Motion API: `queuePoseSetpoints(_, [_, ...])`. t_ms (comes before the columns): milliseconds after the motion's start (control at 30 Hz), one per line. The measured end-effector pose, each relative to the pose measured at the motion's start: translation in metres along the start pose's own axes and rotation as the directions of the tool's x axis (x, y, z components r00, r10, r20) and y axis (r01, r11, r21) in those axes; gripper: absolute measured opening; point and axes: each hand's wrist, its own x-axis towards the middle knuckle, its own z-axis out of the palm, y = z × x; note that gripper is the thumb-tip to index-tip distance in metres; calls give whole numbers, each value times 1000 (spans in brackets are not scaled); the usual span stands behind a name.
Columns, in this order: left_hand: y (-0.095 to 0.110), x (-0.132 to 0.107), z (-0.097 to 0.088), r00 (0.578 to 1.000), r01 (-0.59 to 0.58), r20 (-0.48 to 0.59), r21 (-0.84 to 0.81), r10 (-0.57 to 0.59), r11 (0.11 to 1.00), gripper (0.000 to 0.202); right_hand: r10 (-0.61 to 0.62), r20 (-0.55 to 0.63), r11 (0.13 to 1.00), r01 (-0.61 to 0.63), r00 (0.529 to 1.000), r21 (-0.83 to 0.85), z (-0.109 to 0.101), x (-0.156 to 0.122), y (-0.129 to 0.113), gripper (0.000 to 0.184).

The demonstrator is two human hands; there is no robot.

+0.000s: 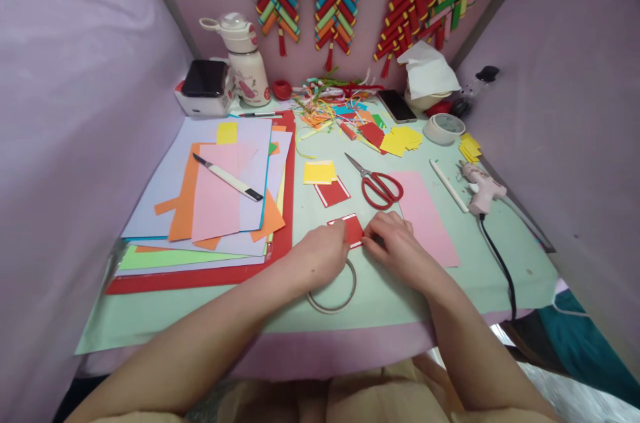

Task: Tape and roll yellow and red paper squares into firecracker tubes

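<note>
A small red paper rectangle (pixel 355 228) with white strips along its edges lies on the table between my hands. My left hand (pixel 324 254) is closed, its fingertips at the paper's left side. At the right edge of the same paper, my right hand (pixel 391 236) pinches with thumb and forefinger. Just below my left hand lies a thin tape roll (pixel 333 310), partly hidden by that hand. Beyond the hands are another red paper rectangle (pixel 333 194) and yellow paper rectangles (pixel 320 172) with white-striped edges. Red-handled scissors (pixel 375 184) rest above my right hand.
Stacked coloured paper (pixel 145 210) with a craft knife (pixel 227 176) on it fills the left. Pink paper (pixel 425 220), a glue stick (pixel 449 186), a glue gun (pixel 483 186) and a wide tape roll (pixel 444 128) are right. Scraps (pixel 325 110), a phone (pixel 397 106) and a bottle (pixel 249 70) stand behind.
</note>
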Motion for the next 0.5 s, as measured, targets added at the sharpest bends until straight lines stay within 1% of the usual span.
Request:
queuePoseSetpoints(133, [-1,1,2,1000,-14,-2,27,14,1000,16,-7,15,1000,7,1000,4,-1,1,0,13])
queuePoseSetpoints(333, [1,2,2,1000,-14,-1,33,14,999,14,4,27,1000,-4,1000,8,-1,2,-1,12])
queuePoseSetpoints(500, [3,2,1,1000,-12,-2,89,12,996,17,14,31,1000,-13,999,-13,0,2,0,12])
